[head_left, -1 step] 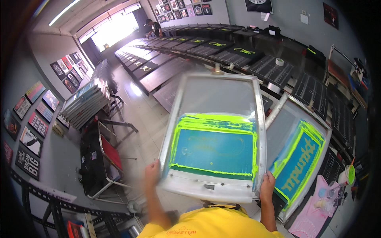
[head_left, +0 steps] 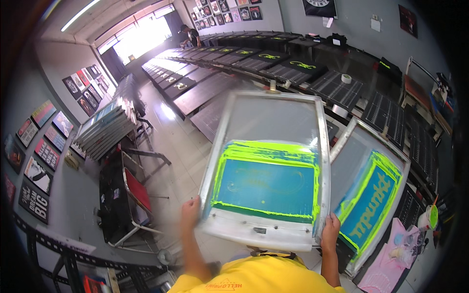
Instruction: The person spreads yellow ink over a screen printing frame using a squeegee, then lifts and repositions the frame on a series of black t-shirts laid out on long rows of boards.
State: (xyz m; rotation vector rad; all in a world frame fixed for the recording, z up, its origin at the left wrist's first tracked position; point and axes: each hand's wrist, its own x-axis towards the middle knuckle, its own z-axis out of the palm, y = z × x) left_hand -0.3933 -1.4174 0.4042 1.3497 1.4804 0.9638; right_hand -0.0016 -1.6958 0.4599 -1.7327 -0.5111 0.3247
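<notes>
I hold a metal-framed printing screen [head_left: 266,183] in front of me, tilted, with a blue stencil area edged by bright yellow-green ink. My left hand [head_left: 190,211] is closed on its near left corner, slightly blurred. On the near right corner, my right hand [head_left: 330,228] grips the same frame. A second printing screen [head_left: 372,207], with pale lettering on blue and the same ink around it, lies at an angle just right of the held one. The held screen overlaps its left side.
Long rows of print tables [head_left: 337,88] run into the distance, some bearing dark shirts [head_left: 303,65]. A tape roll [head_left: 346,78] sits on one. Stacked screens [head_left: 105,128] and a red chair [head_left: 137,188] stand left. An ink tub [head_left: 428,217] and pink cloth [head_left: 386,263] are right. Another person [head_left: 189,36] is far off.
The held screen sits very slightly farther right in the picture. Both hands keep their hold on it.
</notes>
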